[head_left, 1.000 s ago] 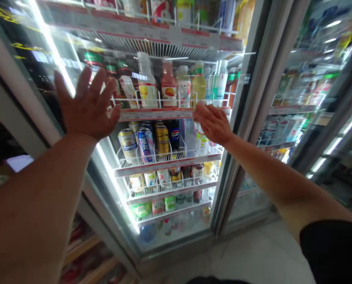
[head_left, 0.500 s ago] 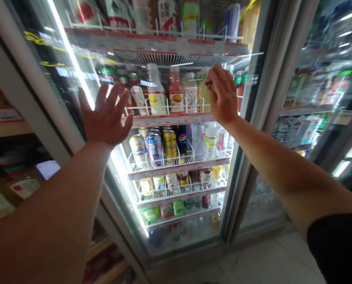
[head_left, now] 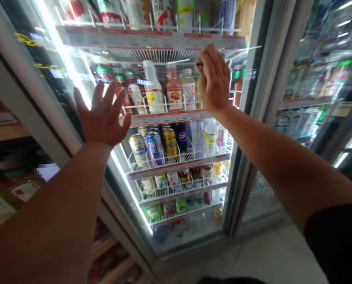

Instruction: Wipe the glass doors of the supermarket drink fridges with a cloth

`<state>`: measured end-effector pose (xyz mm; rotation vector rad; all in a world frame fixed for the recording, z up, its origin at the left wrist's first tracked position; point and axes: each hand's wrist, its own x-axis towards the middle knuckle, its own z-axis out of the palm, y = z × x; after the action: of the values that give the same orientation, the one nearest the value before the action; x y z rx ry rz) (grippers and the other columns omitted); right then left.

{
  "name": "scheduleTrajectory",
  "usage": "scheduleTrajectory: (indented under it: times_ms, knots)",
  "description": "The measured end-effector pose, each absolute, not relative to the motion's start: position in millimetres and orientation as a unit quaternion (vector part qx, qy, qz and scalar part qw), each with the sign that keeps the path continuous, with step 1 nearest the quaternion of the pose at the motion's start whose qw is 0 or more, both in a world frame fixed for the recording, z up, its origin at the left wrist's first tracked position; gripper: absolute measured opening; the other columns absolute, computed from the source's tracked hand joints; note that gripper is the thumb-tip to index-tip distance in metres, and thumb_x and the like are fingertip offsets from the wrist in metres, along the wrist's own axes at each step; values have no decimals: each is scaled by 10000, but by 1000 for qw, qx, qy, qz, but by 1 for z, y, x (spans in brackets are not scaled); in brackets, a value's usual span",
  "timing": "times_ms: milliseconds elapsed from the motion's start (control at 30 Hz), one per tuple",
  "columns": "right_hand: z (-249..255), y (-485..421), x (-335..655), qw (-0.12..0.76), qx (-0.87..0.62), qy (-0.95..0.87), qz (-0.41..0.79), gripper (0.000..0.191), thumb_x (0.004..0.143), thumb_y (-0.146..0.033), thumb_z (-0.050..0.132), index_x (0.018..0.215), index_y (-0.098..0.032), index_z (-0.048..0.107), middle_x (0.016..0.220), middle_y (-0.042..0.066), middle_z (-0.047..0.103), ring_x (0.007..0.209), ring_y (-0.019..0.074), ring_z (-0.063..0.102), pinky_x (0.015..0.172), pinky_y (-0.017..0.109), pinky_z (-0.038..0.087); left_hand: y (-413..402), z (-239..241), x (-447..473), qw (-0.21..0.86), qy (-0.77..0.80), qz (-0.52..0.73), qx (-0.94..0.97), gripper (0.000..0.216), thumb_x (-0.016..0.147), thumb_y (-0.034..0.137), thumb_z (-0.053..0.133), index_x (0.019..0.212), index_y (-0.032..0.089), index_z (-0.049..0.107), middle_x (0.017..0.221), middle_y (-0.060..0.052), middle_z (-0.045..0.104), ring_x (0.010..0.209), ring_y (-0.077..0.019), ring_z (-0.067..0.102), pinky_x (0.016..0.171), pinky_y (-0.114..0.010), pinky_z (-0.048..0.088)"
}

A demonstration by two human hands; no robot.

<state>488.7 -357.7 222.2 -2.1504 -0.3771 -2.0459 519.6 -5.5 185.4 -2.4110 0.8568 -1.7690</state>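
My left hand [head_left: 103, 114] has its fingers spread, with nothing in it, in front of the left part of the glass door [head_left: 66, 73]. Whether the palm presses on the glass I cannot tell. Higher up on the right is my right hand [head_left: 214, 79], its fingers bent and close together. A small dark bit shows by its fingertips; what it belongs to is hidden. Behind the hands, bottles stand on a shelf, among them a yellow-labelled bottle [head_left: 154, 88] and a pink bottle [head_left: 173, 86].
Lower shelves carry cans, such as a gold can [head_left: 170, 142], and a dark Pepsi bottle [head_left: 182, 136]. A metal door frame [head_left: 253, 130] runs down the right side, with another drinks fridge [head_left: 309, 98] beyond it. More bottles [head_left: 4, 197] stand on a rack at left.
My right hand has moved up and to the left across the door. My left hand has shifted only slightly left. The view has tilted a little.
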Motion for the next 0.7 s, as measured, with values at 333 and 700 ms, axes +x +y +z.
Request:
scheduleTrajectory:
  times_ms: [333, 700]
  knots:
    - [204, -343, 500, -15, -746, -301, -594, 488, 1043, -269, 249, 1497, -250, 427, 1605, -1, 348, 1525, 219, 262, 1262, 518, 200, -5, 186, 516, 5, 284, -556, -781, 671, 977, 435, 483, 1577, 301, 214, 1677, 77, 104, 1557, -210, 26, 1208, -572, -162]
    - [80, -351, 471, -11, -721, -228, -654, 527, 980, -181, 420, 1507, -198, 427, 1550, 95, 440, 1520, 211, 284, 1274, 452, 283, -8, 181, 518, -72, 347, -612, -707, 667, 940, 488, 538, 1550, 459, 271, 1626, 74, 284, 1518, -277, 250, 1227, -618, -49]
